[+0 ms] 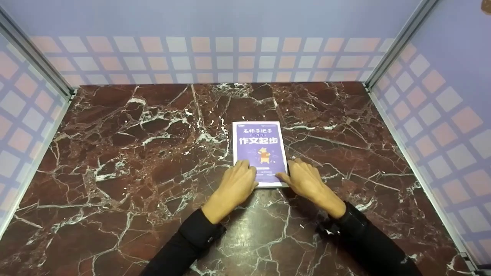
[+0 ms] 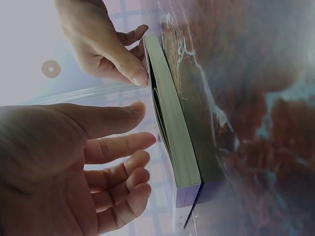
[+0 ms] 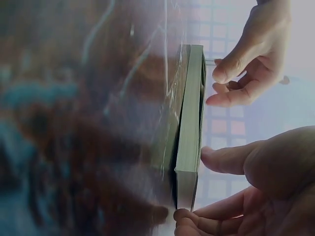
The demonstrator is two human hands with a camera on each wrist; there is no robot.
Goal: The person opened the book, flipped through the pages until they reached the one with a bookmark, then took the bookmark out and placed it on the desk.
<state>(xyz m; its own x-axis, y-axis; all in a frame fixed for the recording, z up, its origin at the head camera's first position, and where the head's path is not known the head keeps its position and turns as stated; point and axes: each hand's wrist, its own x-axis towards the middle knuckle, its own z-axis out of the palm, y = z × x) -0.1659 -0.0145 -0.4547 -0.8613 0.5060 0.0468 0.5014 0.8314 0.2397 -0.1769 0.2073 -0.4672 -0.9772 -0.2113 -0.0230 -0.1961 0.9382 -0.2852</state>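
A thick paperback book with a purple cover, white lettering and a cartoon bear lies closed on the marble-patterned table. Its front cover stands slightly apart from the pages along the near edge. My left hand hovers at the lower left of the book, fingers loosely bent and the index fingertip close to the cover. At the lower right, my right hand pinches the book's side, its thumb on the cover and its fingers at the edge.
The dark red marble-patterned tabletop spreads around the book. Lilac panels with pink and white squares, including a back wall, enclose it at the back and sides. Metal posts stand at the back corners.
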